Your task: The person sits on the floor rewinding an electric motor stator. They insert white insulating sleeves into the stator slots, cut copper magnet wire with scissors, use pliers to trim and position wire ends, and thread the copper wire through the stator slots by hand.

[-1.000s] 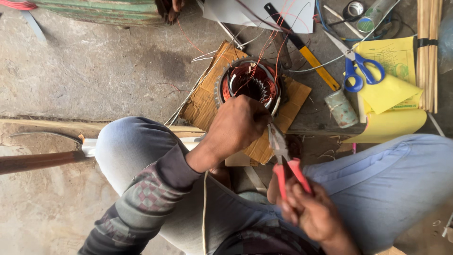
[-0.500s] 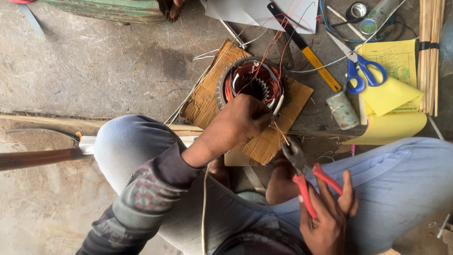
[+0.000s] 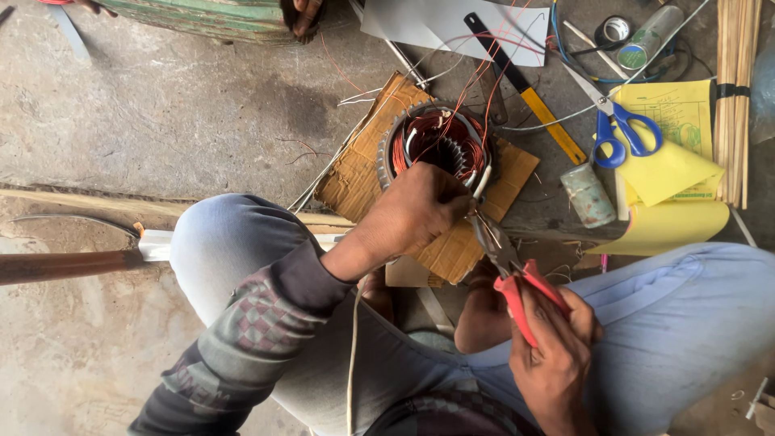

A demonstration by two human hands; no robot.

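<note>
A round motor stator [image 3: 440, 145] with copper windings rests on a cardboard sheet [image 3: 363, 165] on the ground. My left hand [image 3: 416, 214] lies over the stator's near rim, fingers curled around it and its wires. My right hand [image 3: 557, 355] grips red-handled pliers [image 3: 513, 270]. The pliers' metal jaws point up at the stator's near edge, right beside my left fingertips. What the jaws bite on is hidden by my left hand.
Blue-handled scissors [image 3: 617, 125], a yellow ruler [image 3: 533, 97], a small tin can [image 3: 588, 195], yellow paper sheets [image 3: 670, 173], tape rolls [image 3: 613, 31] and a bundle of wooden sticks [image 3: 736, 89] lie at the right. A wooden-handled tool [image 3: 73, 262] lies left. Another person's foot [image 3: 303, 14] is at the top.
My right hand with the pliers shifted right and lower, then brought the jaws back up to the stator's rim. My left hand stayed on the stator.
</note>
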